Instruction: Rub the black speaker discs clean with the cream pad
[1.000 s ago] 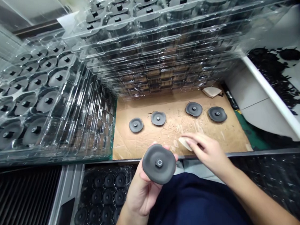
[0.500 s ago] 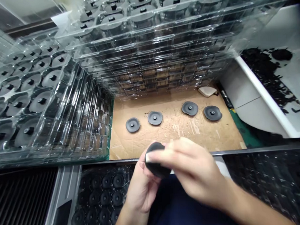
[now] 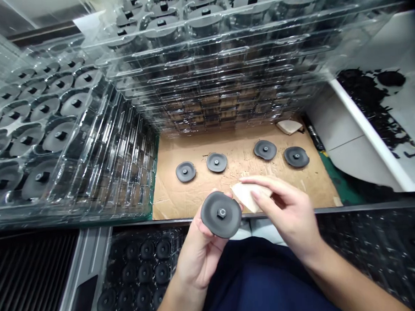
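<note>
My left hand (image 3: pixel 198 252) holds a black rounded disc (image 3: pixel 213 219) by its edge, the face with the raised central stub turned up toward me. Between the thumb and fingers of my right hand (image 3: pixel 288 207) is a folded cream-white piece (image 3: pixel 247 195), perhaps cloth or sandpaper; its tip comes close to the disc's right edge. Beyond my hands, similar discs lie stub up on the cardboard sheet (image 3: pixel 178 202): two at the left (image 3: pixel 185 172) (image 3: pixel 216 162) and two at the right (image 3: pixel 265 149) (image 3: pixel 296 156).
Tall stacks of clear plastic trays (image 3: pixel 230 53) holding black discs stand behind and at the left (image 3: pixel 100 146). A white bin (image 3: pixel 371 134) with black scraps is on the right. Another cream piece (image 3: pixel 289 126) and a black pen-like object (image 3: pixel 313 132) lie at the back right.
My right hand has drawn back to the right, off the disc, and the cream piece now shows in it. The disc in my left hand has turned so its stub face is visible.
</note>
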The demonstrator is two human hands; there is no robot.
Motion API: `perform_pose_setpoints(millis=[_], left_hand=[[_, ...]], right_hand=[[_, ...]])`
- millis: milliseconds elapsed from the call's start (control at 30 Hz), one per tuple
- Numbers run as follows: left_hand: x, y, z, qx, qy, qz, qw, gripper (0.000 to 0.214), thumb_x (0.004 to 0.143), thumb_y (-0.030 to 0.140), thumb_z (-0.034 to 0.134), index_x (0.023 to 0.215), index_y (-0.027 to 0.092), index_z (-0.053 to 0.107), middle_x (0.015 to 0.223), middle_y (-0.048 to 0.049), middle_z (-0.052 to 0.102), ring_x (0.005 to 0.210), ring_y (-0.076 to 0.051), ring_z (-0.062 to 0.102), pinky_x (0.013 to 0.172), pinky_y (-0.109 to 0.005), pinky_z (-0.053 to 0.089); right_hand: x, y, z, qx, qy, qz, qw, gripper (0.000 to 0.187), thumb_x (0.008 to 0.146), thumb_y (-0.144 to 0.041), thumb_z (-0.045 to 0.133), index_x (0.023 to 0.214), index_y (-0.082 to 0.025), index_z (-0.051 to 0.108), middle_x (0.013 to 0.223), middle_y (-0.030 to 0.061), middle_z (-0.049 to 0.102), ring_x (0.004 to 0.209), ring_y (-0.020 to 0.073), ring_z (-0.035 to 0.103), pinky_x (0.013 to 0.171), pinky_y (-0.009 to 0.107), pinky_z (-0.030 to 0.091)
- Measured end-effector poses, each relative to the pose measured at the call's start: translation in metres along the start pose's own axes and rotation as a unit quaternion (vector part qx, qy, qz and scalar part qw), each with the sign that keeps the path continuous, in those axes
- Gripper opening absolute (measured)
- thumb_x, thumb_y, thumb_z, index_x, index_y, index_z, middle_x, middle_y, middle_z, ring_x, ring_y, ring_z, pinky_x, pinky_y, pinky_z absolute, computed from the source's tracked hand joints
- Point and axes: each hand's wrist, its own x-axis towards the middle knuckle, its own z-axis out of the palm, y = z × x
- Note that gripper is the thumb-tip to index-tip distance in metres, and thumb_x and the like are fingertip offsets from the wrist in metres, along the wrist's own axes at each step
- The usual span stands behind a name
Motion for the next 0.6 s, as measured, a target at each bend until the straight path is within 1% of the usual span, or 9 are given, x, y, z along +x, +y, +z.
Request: perform_pose_setpoints(millis=[67,133,233,267,400,433,500,533,600], left_hand=[[0.001,0.001,0.003,0.022,-0.001,0.014,1.000,0.050,0.065,0.036,0.076,0.112,0.022,0.063,0.114,-0.0064,0.067,0.108,-0.024,0.060,0.093,-0.030,0.047],[0.002,0.002,0.002,0.041,0.007,0.015,0.999,0.045,0.070,0.031,0.074,0.113,0.024,0.062,0.112,-0.0052,0.068,0.109,-0.024,0.059,0.094,-0.031,0.046],[0.002,0.002,-0.001,0.046,0.010,0.031,0.998,0.054,0.060,0.030,0.081,0.111,0.025,0.063,0.111,-0.0041,0.068,0.105,-0.025,0.061,0.092,-0.032,0.048],[0.003,0.002,0.000,0.047,0.002,0.034,0.998,0.056,0.057,0.030,0.082,0.109,0.025,0.063,0.111,-0.0042,0.068,0.104,-0.025,0.062,0.092,-0.032,0.048],[0.002,0.001,0.007,0.048,-0.034,0.011,0.998,0.052,0.057,0.032,0.082,0.106,0.023,0.067,0.108,-0.0051,0.070,0.105,-0.024,0.061,0.094,-0.029,0.046],[0.002,0.002,0.008,0.044,-0.040,0.011,0.998,0.050,0.057,0.032,0.082,0.104,0.023,0.068,0.107,-0.0046,0.070,0.104,-0.023,0.062,0.093,-0.028,0.046],[0.001,0.005,0.009,0.033,-0.056,0.010,0.998,0.048,0.055,0.032,0.083,0.100,0.024,0.070,0.103,-0.0029,0.071,0.099,-0.021,0.063,0.091,-0.026,0.047],[0.001,0.007,0.008,0.028,-0.061,0.007,0.998,0.049,0.052,0.031,0.084,0.099,0.025,0.070,0.102,-0.0020,0.071,0.097,-0.021,0.064,0.090,-0.027,0.047],[0.002,0.008,0.008,0.026,-0.066,-0.007,0.997,0.055,0.045,0.032,0.087,0.096,0.026,0.071,0.099,-0.0007,0.072,0.093,-0.020,0.065,0.086,-0.027,0.049]], right_hand=[[0.004,-0.029,-0.003,0.016,0.022,-0.118,0.993,0.022,0.086,-0.014,0.050,0.103,-0.015,0.064,0.090,0.0065,0.070,0.074,0.0151,0.062,0.064,0.028,0.049],[0.006,-0.047,-0.006,0.019,-0.052,-0.187,0.981,0.023,0.086,-0.009,0.048,0.103,-0.012,0.064,0.084,0.0067,0.069,0.074,0.0158,0.061,0.069,0.030,0.049],[0.009,-0.055,-0.008,0.014,-0.195,-0.148,0.970,0.021,0.086,-0.008,0.048,0.096,-0.015,0.065,0.081,0.0030,0.068,0.070,0.0127,0.059,0.065,0.025,0.048],[0.011,-0.054,-0.008,0.008,-0.196,-0.141,0.970,0.020,0.086,-0.008,0.048,0.094,-0.014,0.065,0.081,0.0028,0.068,0.070,0.0125,0.059,0.065,0.025,0.048],[0.014,-0.051,-0.003,-0.032,-0.052,-0.215,0.975,0.024,0.087,-0.010,0.044,0.103,-0.007,0.063,0.079,0.0075,0.066,0.070,0.0168,0.057,0.066,0.031,0.046],[0.013,-0.051,-0.004,-0.023,-0.062,-0.228,0.971,0.025,0.087,-0.009,0.044,0.104,-0.008,0.061,0.080,0.0072,0.066,0.070,0.0164,0.057,0.066,0.031,0.046],[0.007,-0.050,-0.014,0.001,-0.136,-0.214,0.967,0.024,0.086,-0.006,0.046,0.102,-0.013,0.062,0.079,0.0031,0.067,0.068,0.0131,0.057,0.065,0.026,0.046],[0.004,-0.049,-0.021,0.005,-0.167,-0.188,0.968,0.023,0.085,-0.006,0.047,0.100,-0.015,0.062,0.076,0.0009,0.066,0.066,0.0112,0.057,0.063,0.023,0.046],[-0.002,-0.047,-0.035,-0.031,-0.175,-0.133,0.975,0.021,0.085,-0.007,0.049,0.096,-0.018,0.063,0.069,-0.0016,0.063,0.060,0.0096,0.055,0.058,0.021,0.044]])
